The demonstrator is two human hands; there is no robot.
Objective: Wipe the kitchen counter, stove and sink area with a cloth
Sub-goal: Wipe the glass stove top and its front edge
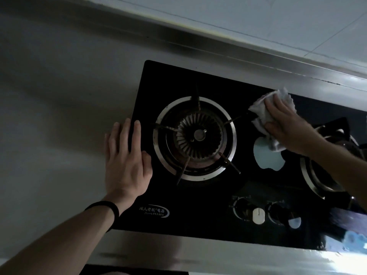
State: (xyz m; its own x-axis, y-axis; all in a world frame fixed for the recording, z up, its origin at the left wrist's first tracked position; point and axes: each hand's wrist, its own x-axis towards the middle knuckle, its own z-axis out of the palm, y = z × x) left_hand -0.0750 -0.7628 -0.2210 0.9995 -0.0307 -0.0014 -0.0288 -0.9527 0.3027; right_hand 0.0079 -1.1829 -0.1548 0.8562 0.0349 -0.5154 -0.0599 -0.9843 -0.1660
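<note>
Steel counter (158, 253) up front, black glass stove (198, 219) set into it. Knobs (258, 215) sit nearest, so a dragging forearm could bump one on. Left hand (127, 161) rests flat on the stove's left edge, fingers straight and together. Farther back, right hand (288, 124) presses the cloth (262, 110) flat-fingered between burners. It might snag the left burner (195, 137) prongs.

Black glass stove (218, 233) set in a steel counter (49, 116). The left hand (125, 161) lies flat, fingers straight, across the stove's left edge beside the left burner (195, 137); a dark band (108, 208) circles its wrist. The right hand (288, 124) presses a white cloth (261, 112) onto the glass between the two burners, near the back edge. Its forearm crosses the right burner (315, 179). Two knobs (258, 215) sit at the front.
</note>
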